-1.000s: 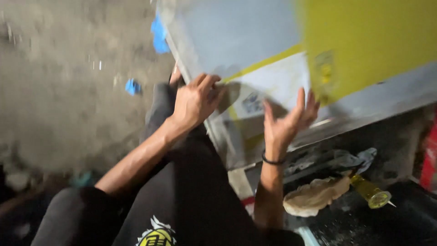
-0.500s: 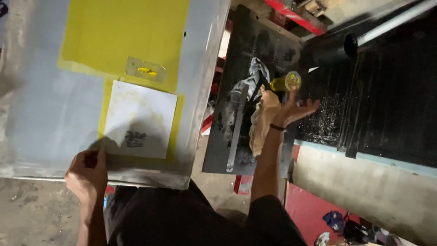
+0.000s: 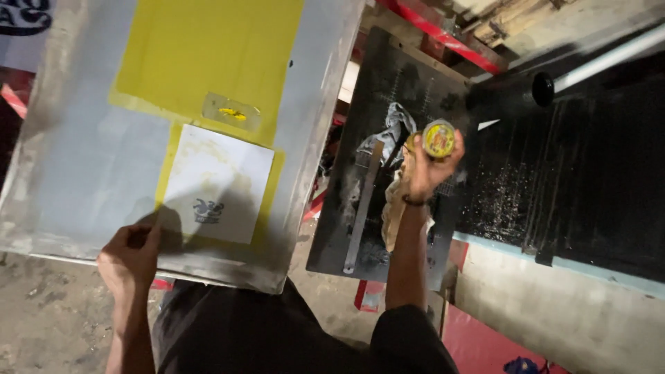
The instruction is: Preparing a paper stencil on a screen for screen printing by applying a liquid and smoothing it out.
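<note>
Two hands, two totally separate jobs right now. Your left hand is clamped on the near edge of the big printing screen, thumb on top and fingers curled underneath as far as I can tell, and that looks like what keeps the frame steady while it sticks out past your lap. The screen lies flat-ish in front of you with the yellow mesh panel up top and a white paper sheet with a small dark print stuck below it, plus a bit of clear tape just above the sheet.

Your right hand is out to the side over the black worktable, fingers wrapped tight around a small round yellow tin, lid end facing up toward the camera. I'd guess you're holding it upright like that so nothing spills.

Pose-wise: the left arm is short and bent, wrist cocked down onto the frame; the right arm is stretched nearly straight, forearm raised, wristband showing. Under that hand sit a grey rag, a tan cloth and a long metal strip, all lying on the black surface, none of them touched.
</note>
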